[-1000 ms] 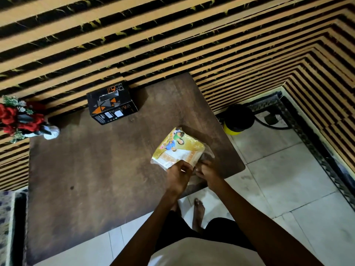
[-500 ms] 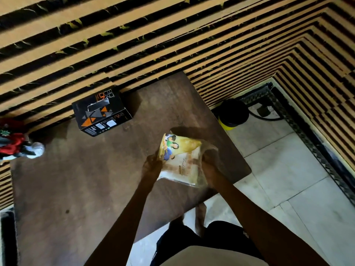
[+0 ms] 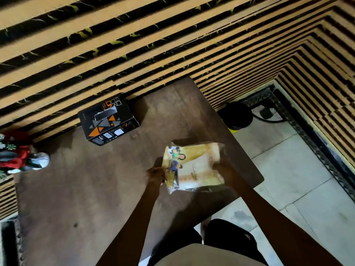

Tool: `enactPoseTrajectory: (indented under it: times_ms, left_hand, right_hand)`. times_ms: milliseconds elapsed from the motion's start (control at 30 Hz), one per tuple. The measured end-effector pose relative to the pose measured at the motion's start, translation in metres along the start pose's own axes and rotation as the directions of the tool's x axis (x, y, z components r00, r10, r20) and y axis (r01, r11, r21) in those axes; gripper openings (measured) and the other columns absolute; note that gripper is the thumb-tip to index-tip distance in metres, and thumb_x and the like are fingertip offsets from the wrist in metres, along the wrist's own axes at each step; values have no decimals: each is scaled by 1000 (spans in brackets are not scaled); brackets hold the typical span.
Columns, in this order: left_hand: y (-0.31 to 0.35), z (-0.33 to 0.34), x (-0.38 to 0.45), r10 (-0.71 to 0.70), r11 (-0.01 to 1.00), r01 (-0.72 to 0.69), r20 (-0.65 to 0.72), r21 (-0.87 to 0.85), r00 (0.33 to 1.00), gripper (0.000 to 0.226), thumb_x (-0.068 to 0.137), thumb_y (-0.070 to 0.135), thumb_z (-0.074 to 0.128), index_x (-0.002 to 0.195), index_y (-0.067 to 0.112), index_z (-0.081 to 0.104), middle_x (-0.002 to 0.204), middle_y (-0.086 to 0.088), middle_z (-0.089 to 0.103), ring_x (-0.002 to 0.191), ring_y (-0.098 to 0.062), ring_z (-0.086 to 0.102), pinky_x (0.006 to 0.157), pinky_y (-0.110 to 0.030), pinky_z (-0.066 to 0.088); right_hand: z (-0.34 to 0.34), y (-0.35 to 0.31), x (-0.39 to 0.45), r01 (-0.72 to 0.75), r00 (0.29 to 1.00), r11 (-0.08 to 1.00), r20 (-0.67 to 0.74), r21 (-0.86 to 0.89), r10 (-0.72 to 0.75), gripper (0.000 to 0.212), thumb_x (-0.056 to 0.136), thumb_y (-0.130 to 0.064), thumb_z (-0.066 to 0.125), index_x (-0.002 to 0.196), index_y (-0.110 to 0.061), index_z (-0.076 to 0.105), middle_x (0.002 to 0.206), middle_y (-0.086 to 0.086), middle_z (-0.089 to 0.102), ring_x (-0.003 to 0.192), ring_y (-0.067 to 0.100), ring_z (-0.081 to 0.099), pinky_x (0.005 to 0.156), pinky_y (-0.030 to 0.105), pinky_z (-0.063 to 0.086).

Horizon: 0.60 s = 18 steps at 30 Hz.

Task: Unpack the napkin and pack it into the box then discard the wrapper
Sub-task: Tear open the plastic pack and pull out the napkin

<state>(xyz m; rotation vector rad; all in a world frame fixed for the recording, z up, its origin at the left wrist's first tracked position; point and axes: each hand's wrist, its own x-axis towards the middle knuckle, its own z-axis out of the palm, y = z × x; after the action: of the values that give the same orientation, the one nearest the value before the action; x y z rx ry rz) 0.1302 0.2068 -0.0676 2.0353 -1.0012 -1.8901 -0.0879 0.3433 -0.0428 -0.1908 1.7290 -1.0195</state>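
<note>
A yellow and white napkin pack [image 3: 194,167] in its printed plastic wrapper is held above the right part of the brown table [image 3: 96,189]. My left hand [image 3: 156,174] grips the pack's left edge and my right hand [image 3: 223,168] grips its right edge. The pack is tilted with its printed face up. A black box [image 3: 107,123] with orange triangles and a slot on top stands at the table's far edge, against the wall, well left of the pack.
A red flower arrangement in a white vase [image 3: 21,154] lies at the table's far left. A black and yellow bin [image 3: 237,117] stands on the tiled floor right of the table. The striped wall runs behind the table.
The pack was lifted off the table and turned upright between both hands. My left hand moved from its near edge to its left side. The camera view drifted.
</note>
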Motion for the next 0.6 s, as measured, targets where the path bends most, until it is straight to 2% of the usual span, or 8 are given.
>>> enactPoseTrajectory:
  times_ms: [67,167,233,300,367,467,533,600]
  left_hand:
    - [1,-3,8,-2,999,0,-47,-36,999,22,94,8,44,77,17,53,71,-5,53,54,-11,54,50,-24,44]
    - [6,-4,12,36,991,-51,-123,-123,992,9,94,6,47,94,12,54,84,-13,56,64,-19,55,51,-26,52]
    - [8,0,14,72,981,-96,-145,-169,987,19,93,1,47,79,10,57,79,-13,57,56,-19,57,39,-21,51]
    - [8,5,13,75,983,-97,-140,-159,987,27,91,2,51,69,15,58,68,-9,60,53,-21,62,34,-19,49]
    - [8,8,12,35,982,-58,-128,-182,991,24,90,4,54,69,15,59,62,-6,62,44,-16,63,33,-20,48]
    - [7,15,12,10,980,-30,-99,-198,995,17,90,6,54,77,14,61,72,-10,63,48,-15,62,34,-18,48]
    - [8,22,10,38,977,-55,-86,-208,996,11,89,5,55,87,12,63,80,-12,64,55,-16,61,36,-18,48]
    - [8,27,9,51,969,-73,-99,-237,994,9,87,1,56,91,5,63,78,-14,63,51,-16,60,36,-17,48]
  right_hand:
    - [-21,-10,-4,40,994,998,-101,53,-34,15,89,1,58,103,-6,62,93,12,64,90,28,68,79,42,52]
    - [-57,-20,-6,169,903,986,-400,-1,-156,43,82,-1,64,124,-1,55,115,18,63,103,28,60,86,44,51]
    - [-70,-32,-16,256,808,962,-567,91,-161,49,83,3,61,131,-1,51,120,17,61,105,27,57,86,41,48]
    - [-77,-47,-27,320,783,915,-613,246,-109,48,88,3,56,135,-3,48,118,10,57,105,23,54,81,31,48]
    - [-83,-61,-37,307,843,902,-526,304,-110,43,93,-4,55,135,-2,47,118,10,59,105,26,58,65,21,56]
    - [-78,-72,-53,114,980,962,-189,248,-68,30,97,-11,46,126,-6,51,96,6,63,80,20,66,56,27,57]
    - [-69,-63,-56,34,999,996,-23,84,-32,23,98,-9,44,119,-8,53,95,5,64,76,16,69,63,31,58]
    - [-59,-45,-54,30,995,997,100,-65,-24,30,92,-6,57,122,-2,56,110,16,67,99,30,68,87,47,56]
